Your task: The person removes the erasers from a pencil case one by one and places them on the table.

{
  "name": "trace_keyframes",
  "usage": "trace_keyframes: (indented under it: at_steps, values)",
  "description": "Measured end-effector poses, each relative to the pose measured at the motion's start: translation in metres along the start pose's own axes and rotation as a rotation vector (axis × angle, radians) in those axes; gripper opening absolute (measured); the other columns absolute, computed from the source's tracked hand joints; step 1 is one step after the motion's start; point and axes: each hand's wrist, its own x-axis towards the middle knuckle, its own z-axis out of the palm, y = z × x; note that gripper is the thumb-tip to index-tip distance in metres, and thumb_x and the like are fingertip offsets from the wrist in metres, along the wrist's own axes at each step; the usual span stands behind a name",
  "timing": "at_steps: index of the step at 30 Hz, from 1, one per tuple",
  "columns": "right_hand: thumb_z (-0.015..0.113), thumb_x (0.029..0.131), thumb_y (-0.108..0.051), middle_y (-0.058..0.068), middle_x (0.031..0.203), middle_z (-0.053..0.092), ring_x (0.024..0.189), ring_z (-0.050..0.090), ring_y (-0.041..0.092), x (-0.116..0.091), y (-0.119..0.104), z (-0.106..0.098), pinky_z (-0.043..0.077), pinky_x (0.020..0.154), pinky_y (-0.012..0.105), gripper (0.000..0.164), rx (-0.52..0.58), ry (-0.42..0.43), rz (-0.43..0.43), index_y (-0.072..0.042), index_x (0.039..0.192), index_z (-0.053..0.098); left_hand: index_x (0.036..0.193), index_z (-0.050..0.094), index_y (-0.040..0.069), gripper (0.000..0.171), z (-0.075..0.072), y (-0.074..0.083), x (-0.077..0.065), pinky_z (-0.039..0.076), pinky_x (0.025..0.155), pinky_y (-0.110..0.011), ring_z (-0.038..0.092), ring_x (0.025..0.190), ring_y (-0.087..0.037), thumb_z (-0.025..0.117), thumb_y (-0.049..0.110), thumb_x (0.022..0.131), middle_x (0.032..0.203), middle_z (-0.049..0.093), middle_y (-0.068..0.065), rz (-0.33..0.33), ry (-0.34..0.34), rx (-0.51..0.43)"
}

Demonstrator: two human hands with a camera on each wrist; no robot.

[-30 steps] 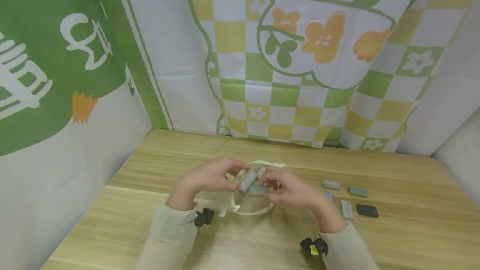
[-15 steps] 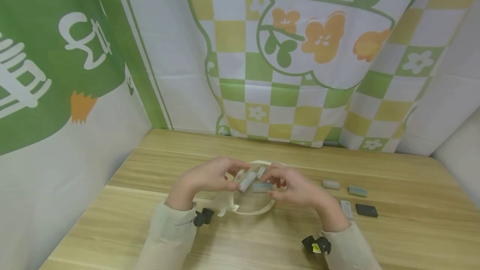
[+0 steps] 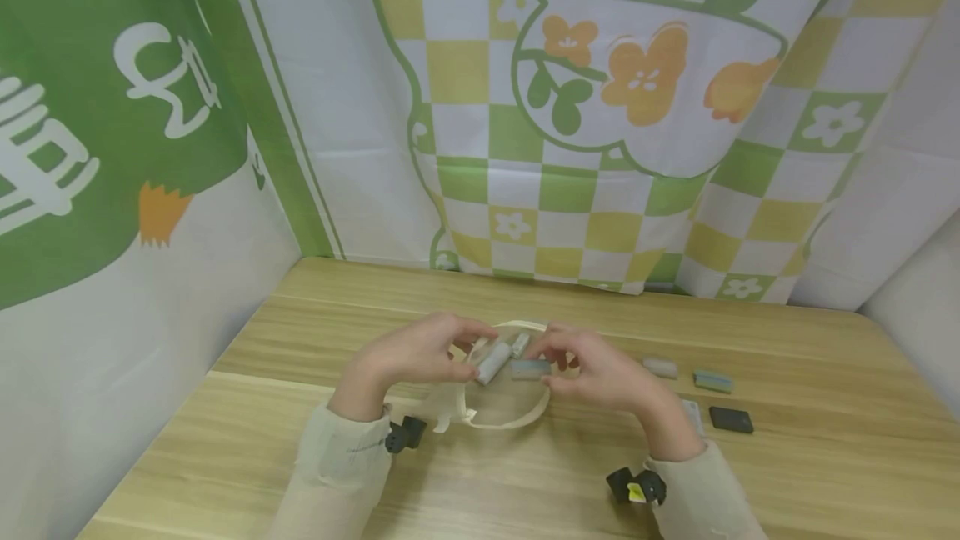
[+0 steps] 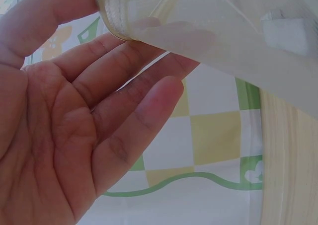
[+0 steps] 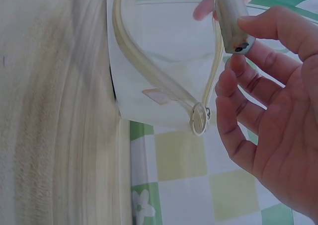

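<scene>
In the head view my left hand (image 3: 416, 350) holds the rim of a translucent zip pouch (image 3: 495, 408), whose mouth stands wide. The left wrist view shows part of that hand's fingers behind the clear film. My right hand (image 3: 603, 367) pinches a small grey block-like piece (image 3: 531, 370) at the pouch's mouth. Its silvery side and dark end marks show in the right wrist view, where the same piece (image 5: 229, 19) lies between thumb and fingertips. A pale grey cylinder-like piece (image 3: 494, 363) and a smaller whitish piece (image 3: 521, 345) show within the rim's outline.
On the wooden table (image 3: 825, 457), right of the pouch, lie a beige-grey rounded piece (image 3: 660, 368), a blue-green piece (image 3: 712, 381), a black flat block (image 3: 731, 419) and a whitish piece (image 3: 692, 415) partly behind my right arm. A patterned curtain (image 3: 570, 223) hangs behind.
My right hand has shifted slightly right and up with the grey piece. Its forearm now hides a light blue item seen a second ago. My left hand stays nearly still.
</scene>
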Motion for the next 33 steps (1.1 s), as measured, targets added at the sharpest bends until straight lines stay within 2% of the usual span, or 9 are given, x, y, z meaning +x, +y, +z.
trace_keyframes:
  at_steps: [10,15,22,33]
  values:
    - [0.067,0.084,-0.004,-0.005,0.091,0.057,0.083,0.052,0.011,-0.002,0.003,-0.003,0.049,0.076,0.031,0.033,-0.021,0.031,0.007,-0.017,0.114,0.070,0.142,0.051,-0.001,0.059,0.000,0.000,0.000,0.056,0.095,-0.043,0.064,0.119,-0.030,0.067,0.008,0.085,0.130,0.065,-0.020,-0.013,-0.002,-0.025]
    - [0.069,0.084,-0.005,-0.005,0.090,0.057,0.083,0.051,0.010,-0.005,0.004,-0.007,0.051,0.075,0.034,0.031,-0.040,0.049,-0.006,-0.015,0.114,0.070,0.142,0.051,-0.001,0.059,0.000,0.000,0.000,0.056,0.095,-0.043,0.064,0.119,-0.030,0.067,0.008,0.086,0.130,0.065,-0.021,-0.016,-0.004,-0.022]
    - [0.070,0.084,-0.004,-0.004,0.090,0.057,0.083,0.051,0.011,-0.007,0.006,-0.011,0.047,0.074,0.028,0.029,-0.040,0.063,0.014,-0.013,0.111,0.069,0.142,0.052,0.000,0.059,0.000,0.000,0.000,0.056,0.094,-0.043,0.064,0.119,-0.030,0.066,0.009,0.086,0.130,0.065,-0.020,-0.015,-0.001,-0.010]
    - [0.069,0.086,-0.005,-0.006,0.095,0.060,0.086,0.053,0.010,-0.012,0.006,-0.017,0.049,0.077,0.031,0.027,-0.070,0.084,0.039,-0.014,0.112,0.068,0.143,0.052,0.002,0.059,0.000,0.000,-0.001,0.054,0.098,-0.046,0.063,0.121,-0.030,0.066,0.010,0.086,0.133,0.064,-0.018,-0.024,0.000,0.007]
